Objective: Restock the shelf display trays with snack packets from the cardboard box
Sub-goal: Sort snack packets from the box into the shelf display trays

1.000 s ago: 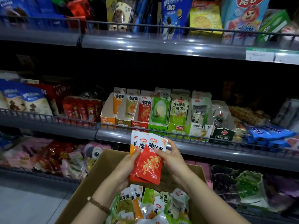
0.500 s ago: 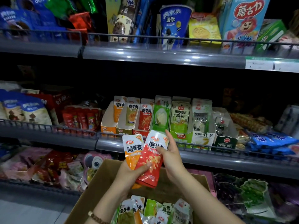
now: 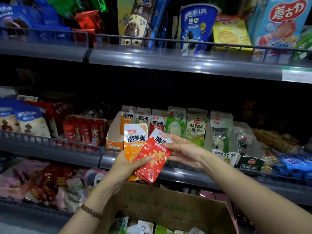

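My left hand grips an orange snack packet and the lower part of a red snack packet, thumb across the red one. My right hand pinches the red packet's upper right edge. Both packets are raised in front of the middle shelf's row of display trays: an orange tray, then a red-packet tray, green trays and a white tray. Below my arms stands the cardboard box, with more packets at its bottom.
A grey wire rail runs along the middle shelf's front edge. Left of the trays stand red sachets and blue-white bags. The upper shelf carries cookie boxes and a blue cup. Loose bags fill the lower shelf at left.
Both hands have lifted the packets up from the box to the level of the display trays. The orange and red packets are now fanned apart, the red one tilted right.
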The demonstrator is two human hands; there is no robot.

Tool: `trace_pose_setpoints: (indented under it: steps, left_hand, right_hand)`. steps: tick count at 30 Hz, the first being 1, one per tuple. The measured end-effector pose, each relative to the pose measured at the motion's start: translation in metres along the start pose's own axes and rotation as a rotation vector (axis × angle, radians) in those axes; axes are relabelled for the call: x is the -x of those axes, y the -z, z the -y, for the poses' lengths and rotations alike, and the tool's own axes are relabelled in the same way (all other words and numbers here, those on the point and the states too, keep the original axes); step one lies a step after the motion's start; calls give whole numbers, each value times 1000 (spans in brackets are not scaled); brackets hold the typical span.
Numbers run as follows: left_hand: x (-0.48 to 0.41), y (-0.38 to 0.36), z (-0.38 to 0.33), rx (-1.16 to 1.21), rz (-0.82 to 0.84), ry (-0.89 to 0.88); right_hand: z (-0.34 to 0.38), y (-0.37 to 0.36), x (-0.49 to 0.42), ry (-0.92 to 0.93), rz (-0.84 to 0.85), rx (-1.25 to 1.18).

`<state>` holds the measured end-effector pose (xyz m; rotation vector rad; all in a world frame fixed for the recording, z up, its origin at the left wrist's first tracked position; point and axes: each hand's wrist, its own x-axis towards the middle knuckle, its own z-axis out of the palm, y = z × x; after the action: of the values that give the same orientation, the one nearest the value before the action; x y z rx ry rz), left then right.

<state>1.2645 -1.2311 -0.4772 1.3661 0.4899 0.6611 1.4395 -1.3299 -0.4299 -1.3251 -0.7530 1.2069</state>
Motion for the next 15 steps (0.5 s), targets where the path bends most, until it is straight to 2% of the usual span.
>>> trace_pose_setpoints:
  steps: [2, 5, 8, 11, 15]
  left_hand:
    - [-15, 4, 0, -3, 12, 9]
    - [-41, 9, -4, -57, -20, 6]
    - [-68, 18, -13, -41, -109, -33]
    - [-87, 32, -23, -24, -129, -62]
    - [-107, 39, -26, -68, -117, -78]
  right_hand:
    - [6, 5, -10, 13, -2, 130]
    - [17, 10, -26, 96, -93, 212]
    - [39, 19, -44, 268, -263, 285]
    - [65, 32, -65, 415, -470, 369]
    - [84, 47, -101, 352, -604, 526]
